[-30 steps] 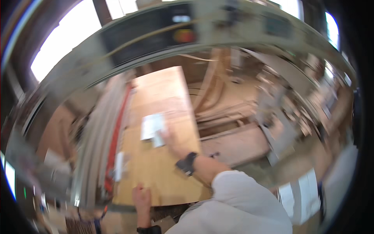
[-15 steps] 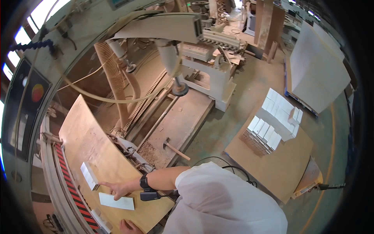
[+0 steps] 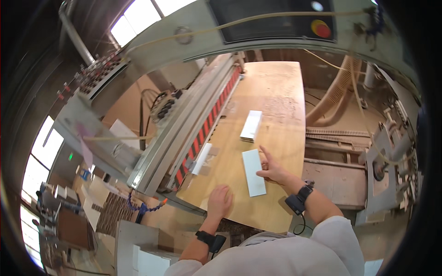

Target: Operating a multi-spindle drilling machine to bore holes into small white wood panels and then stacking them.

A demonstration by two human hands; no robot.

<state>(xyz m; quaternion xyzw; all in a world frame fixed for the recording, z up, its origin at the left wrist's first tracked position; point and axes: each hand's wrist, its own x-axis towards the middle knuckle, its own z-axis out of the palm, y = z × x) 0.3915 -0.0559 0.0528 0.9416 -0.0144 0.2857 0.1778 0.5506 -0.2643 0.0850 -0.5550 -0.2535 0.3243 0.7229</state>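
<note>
A flat white rectangular board (image 3: 254, 174) lies on the wooden worktop (image 3: 281, 202). My right hand (image 3: 272, 169) is at its right edge, the thumb touching it and the index finger stretched forward; the other fingers are partly curled and hidden. Just beyond lies a short stack of white strips (image 3: 252, 125), apart from my hand. My left hand (image 3: 220, 202) rests with lowered fingers on the worktop's near left part and holds nothing I can see. Left of the board, a narrow white strip (image 3: 201, 158) lies close to the machine rail.
A long metal rail (image 3: 177, 124) with red and black stripes runs along the worktop's left side. Overhead crosses a machine beam (image 3: 198, 43) with a control panel and red button (image 3: 321, 29). On the right are a ribbed hose (image 3: 338, 87) and machine parts (image 3: 386, 170).
The view has swung left, bringing the whole worktop and both my hands in. My right hand stays beside the white board; the left, partly cut off before, now shows fully on the worktop.
</note>
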